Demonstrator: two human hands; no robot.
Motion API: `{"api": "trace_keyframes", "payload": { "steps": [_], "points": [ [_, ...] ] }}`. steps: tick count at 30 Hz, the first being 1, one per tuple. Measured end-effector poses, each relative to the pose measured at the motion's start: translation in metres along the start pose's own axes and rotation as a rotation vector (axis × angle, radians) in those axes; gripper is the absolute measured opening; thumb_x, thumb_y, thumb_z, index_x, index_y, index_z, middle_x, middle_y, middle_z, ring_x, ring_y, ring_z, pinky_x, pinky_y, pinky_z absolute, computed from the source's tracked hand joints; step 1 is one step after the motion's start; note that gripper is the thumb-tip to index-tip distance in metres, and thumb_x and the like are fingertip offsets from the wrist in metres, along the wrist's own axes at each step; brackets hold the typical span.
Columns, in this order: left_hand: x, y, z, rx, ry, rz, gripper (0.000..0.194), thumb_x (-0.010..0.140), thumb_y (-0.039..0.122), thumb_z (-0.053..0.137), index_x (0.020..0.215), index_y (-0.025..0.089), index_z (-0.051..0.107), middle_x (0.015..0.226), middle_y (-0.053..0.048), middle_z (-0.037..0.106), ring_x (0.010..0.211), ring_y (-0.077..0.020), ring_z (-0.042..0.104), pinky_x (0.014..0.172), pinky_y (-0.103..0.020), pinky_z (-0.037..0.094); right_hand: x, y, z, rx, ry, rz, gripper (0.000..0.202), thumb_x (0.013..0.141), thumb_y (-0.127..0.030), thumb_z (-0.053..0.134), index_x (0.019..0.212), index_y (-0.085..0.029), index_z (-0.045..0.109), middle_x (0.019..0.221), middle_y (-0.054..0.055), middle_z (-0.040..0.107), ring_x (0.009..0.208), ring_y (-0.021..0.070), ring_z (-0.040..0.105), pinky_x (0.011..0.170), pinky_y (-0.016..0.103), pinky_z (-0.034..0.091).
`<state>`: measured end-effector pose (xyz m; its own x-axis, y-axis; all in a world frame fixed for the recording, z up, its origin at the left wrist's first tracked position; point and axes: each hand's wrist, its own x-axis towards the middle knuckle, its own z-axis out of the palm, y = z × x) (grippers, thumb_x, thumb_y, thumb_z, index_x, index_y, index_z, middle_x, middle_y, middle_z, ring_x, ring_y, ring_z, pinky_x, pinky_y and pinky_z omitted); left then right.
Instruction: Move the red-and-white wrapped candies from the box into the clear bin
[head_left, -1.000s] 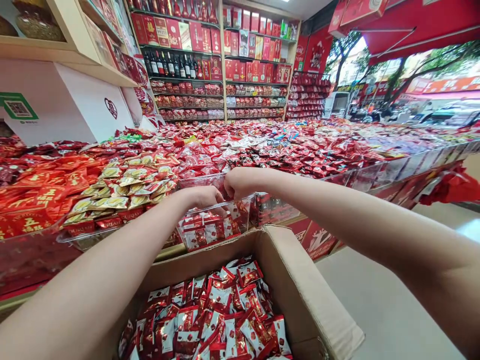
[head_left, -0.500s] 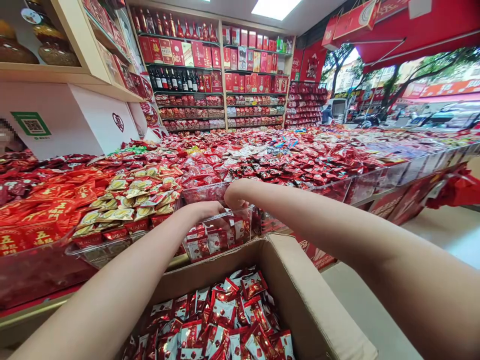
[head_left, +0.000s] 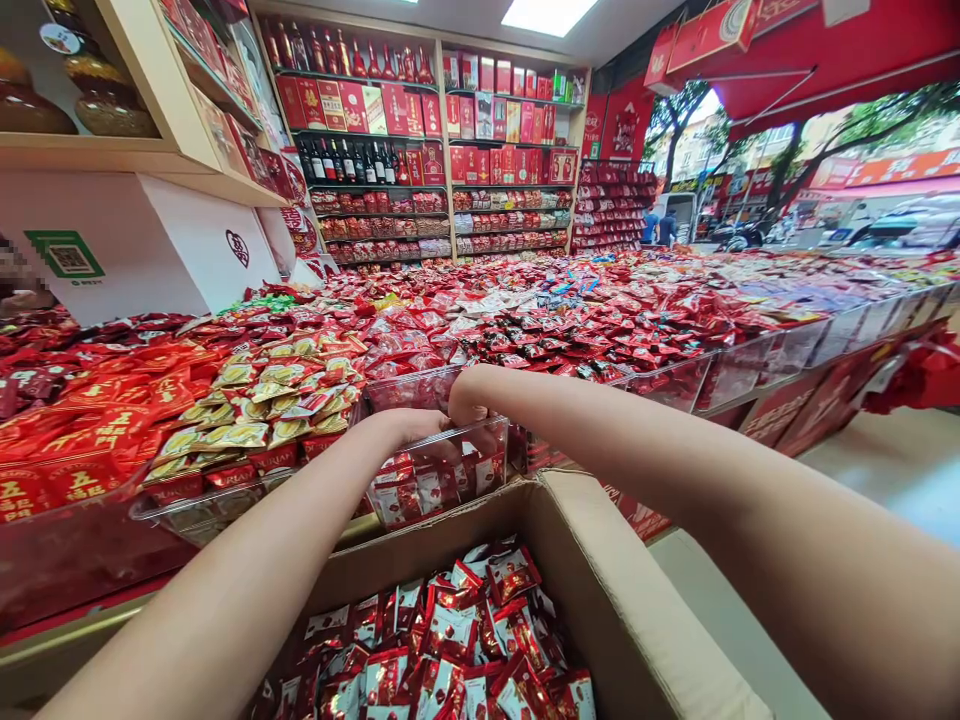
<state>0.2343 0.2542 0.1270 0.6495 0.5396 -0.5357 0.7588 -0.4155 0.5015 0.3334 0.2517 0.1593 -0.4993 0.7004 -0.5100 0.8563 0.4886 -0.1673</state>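
Note:
My left hand [head_left: 426, 430] reaches over the front wall of a clear plastic bin [head_left: 439, 440], its fingers stretched out and seen through the plastic, just above red-and-white candy packets [head_left: 420, 492]. Beside it, my right hand [head_left: 471, 398] bends down at the wrist into the same bin. Most of its fingers are hidden behind the hand and the bin's rim, so its grip does not show. Below my arms stands an open cardboard box [head_left: 600, 570] with many matching packets [head_left: 450, 630] inside.
Gold durian-printed packets [head_left: 270, 385] and red packets [head_left: 97, 420] fill bins to the left. Heaps of wrapped sweets [head_left: 600, 310] spread behind and to the right. Shelves [head_left: 447, 130] of bottles and boxes line the back. A tiled floor [head_left: 862, 470] shows at right.
The view has shifted slightly, and the bin and box sit a little lower and further right. Both hands stay inside the bin, with only small finger movement.

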Motion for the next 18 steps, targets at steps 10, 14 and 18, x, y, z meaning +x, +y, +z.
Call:
{"api": "trace_keyframes", "payload": {
  "steps": [10,14,18],
  "points": [
    [-0.0004,0.0012,0.0032,-0.118,-0.015,-0.031,0.039,0.061,0.035,0.06,0.096,0.02,0.054,0.085,-0.001,0.059,0.068,-0.0144,0.056,0.053,-0.023,0.043,-0.0026,0.0013,0.002,-0.064,-0.281,0.157,0.04,0.057,-0.03,0.062,0.089,-0.007,0.062,0.063,0.002,0.057,0.059,0.0162,0.055,0.058,0.03,0.043],
    [-0.0021,-0.0004,0.0049,-0.134,-0.011,-0.036,0.038,0.06,0.034,0.061,0.094,0.018,0.055,0.085,-0.002,0.06,0.068,-0.0145,0.055,0.055,-0.023,0.044,0.0004,0.0024,0.005,-0.048,-0.277,0.114,0.044,0.054,-0.026,0.064,0.094,-0.006,0.061,0.059,0.003,0.056,0.056,0.0186,0.055,0.055,0.033,0.043],
    [-0.0013,-0.0023,0.0037,-0.118,0.01,-0.045,0.028,0.065,0.029,0.059,0.089,0.016,0.055,0.074,0.0,0.059,0.061,-0.0117,0.055,0.054,-0.024,0.045,0.0007,0.0034,0.0061,-0.007,-0.127,-0.003,0.043,0.055,-0.027,0.065,0.091,-0.004,0.062,0.058,0.006,0.057,0.056,0.0223,0.056,0.053,0.036,0.043]
  ]
}}
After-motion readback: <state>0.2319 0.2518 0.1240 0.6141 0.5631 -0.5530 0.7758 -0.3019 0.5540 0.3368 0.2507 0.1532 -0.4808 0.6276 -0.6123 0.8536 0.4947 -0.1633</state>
